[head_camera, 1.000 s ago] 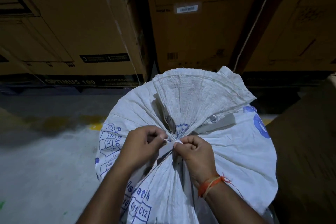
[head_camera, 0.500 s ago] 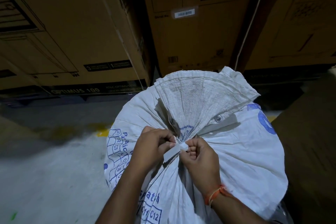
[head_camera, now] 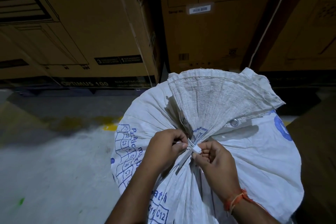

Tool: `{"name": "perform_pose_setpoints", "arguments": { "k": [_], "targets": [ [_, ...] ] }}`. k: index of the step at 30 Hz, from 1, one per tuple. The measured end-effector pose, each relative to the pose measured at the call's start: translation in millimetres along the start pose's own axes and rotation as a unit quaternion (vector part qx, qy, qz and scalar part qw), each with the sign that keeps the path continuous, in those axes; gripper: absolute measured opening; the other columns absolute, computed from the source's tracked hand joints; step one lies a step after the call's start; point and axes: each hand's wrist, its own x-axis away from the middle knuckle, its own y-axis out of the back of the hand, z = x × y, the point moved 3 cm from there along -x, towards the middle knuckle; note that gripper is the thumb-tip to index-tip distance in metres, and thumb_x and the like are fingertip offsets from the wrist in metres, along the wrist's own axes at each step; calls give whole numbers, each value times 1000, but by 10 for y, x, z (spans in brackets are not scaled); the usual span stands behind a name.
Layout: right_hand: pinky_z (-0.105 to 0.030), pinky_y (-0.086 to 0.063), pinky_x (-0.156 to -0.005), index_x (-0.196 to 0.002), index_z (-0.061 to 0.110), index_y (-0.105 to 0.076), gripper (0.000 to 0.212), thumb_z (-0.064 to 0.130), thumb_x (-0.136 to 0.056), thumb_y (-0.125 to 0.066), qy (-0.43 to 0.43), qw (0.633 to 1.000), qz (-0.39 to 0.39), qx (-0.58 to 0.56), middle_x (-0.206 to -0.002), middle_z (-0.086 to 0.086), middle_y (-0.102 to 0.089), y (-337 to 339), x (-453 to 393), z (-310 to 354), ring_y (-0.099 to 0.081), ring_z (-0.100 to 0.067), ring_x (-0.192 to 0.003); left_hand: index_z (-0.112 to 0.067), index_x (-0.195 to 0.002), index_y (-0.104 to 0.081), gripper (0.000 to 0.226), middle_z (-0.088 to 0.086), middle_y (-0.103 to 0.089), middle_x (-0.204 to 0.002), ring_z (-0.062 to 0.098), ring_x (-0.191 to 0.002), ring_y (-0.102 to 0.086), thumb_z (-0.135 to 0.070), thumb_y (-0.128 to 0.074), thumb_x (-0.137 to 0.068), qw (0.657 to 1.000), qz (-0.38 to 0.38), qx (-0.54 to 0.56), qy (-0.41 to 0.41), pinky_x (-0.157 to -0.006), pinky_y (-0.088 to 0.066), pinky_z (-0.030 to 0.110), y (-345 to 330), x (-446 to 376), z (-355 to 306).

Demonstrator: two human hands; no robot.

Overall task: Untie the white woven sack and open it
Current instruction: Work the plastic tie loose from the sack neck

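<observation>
Standing upright on a grey concrete floor (head_camera: 54, 169), a white woven sack (head_camera: 254, 160) fills the lower right, its coarse pleated neck gathered tight and fanning out above a flat white tie (head_camera: 189, 152). Both hands meet at the knot: the left hand (head_camera: 165, 148) pinches the tie, the right hand (head_camera: 212, 158) pinches its small folded end. Blue print reads "C11, C12". Brown cardboard cartons (head_camera: 91, 32) behind read "OPTIMUS 100".

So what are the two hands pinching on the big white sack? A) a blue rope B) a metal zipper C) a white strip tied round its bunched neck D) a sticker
C: the left hand and right hand pinch a white strip at the sack neck.
</observation>
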Motion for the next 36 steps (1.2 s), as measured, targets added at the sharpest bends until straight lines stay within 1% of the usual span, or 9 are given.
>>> {"name": "perform_pose_setpoints", "arguments": {
  "k": [4, 8, 15, 18, 22, 26, 28, 33, 36],
  "targets": [
    [-30, -58, -71, -87, 14, -70, 20, 0, -79, -81, -1, 1000, 6, -5, -74, -4, -72, -10, -2, 4, -67, -13, -68, -27, -85, -73, 3, -9, -74, -82, 8, -80, -68, -27, -74, -82, 1000, -5, -5, -1, -77, -57, 37, -14, 4, -9],
    [-34, -59, -73, -88, 11, -70, 18, -2, -80, -80, 1, 1000, 9, -23, -79, -9, -74, -14, -16, -9, -71, -27, -75, -28, -82, -71, 6, -10, -70, -80, 8, -79, -65, -24, -75, -86, 1000, -5, -22, 0, -75, -55, 34, -29, 16, -19],
    [-29, -57, -71, -88, 8, -70, 18, -4, -79, -79, 1, 999, 12, -38, -81, -14, -74, -4, -22, -19, -67, -20, -69, -31, -81, -71, 8, -11, -70, -78, 8, -79, -65, -25, -75, -85, 999, -15, -28, 5, -73, -52, 32, -50, 24, -39],
    [-31, -57, -72, -90, 7, -69, 17, -3, -80, -79, 3, 999, 12, -37, -83, -18, -73, -1, -23, -23, -67, -30, -73, -33, -80, -70, 10, -11, -70, -78, 8, -79, -65, -25, -75, -85, 999, -18, -28, 7, -72, -51, 31, -52, 30, -46],
    [-23, -55, -68, -90, 8, -70, 17, -2, -80, -80, 1, 999, 12, -34, -83, -17, -72, -2, -21, -13, -65, -16, -68, -32, -79, -70, 11, -12, -69, -75, 8, -77, -65, -25, -75, -85, 999, -18, -28, 7, -72, -51, 31, -60, 32, -47],
    [-30, -58, -71, -89, 9, -70, 16, -1, -80, -80, 0, 1000, 9, -30, -82, -14, -74, -2, -22, -20, -69, -31, -76, -36, -76, -66, 17, -13, -68, -73, 7, -76, -64, -26, -75, -85, 999, -17, -31, 8, -71, -50, 29, -67, 32, -43],
    [-34, -58, -73, -88, 10, -70, 17, -1, -80, -80, 1, 1000, 7, -30, -82, -14, -73, 1, -19, -22, -68, -33, -77, -37, -75, -65, 18, -13, -68, -73, 7, -76, -64, -26, -75, -85, 999, -16, -32, 9, -71, -50, 29, -71, 33, -42],
    [-22, -55, -66, -87, 11, -70, 17, -2, -80, -79, -1, 999, 15, -33, -75, -4, -72, -9, -17, -6, -64, -9, -66, -32, -82, -71, 6, -10, -73, -80, 9, -80, -67, -28, -75, -85, 999, -16, -29, 3, -74, -54, 35, -91, 36, -43],
    [-24, -57, -68, -88, 12, -70, 17, -1, -81, -79, 2, 999, 15, -36, -79, -9, -74, -7, -17, -5, -68, -16, -70, -30, -84, -73, 4, -10, -74, -81, 9, -80, -67, -28, -75, -85, 1000, -15, -26, 5, -76, -55, 36, -94, 37, -47]
  ]
}}
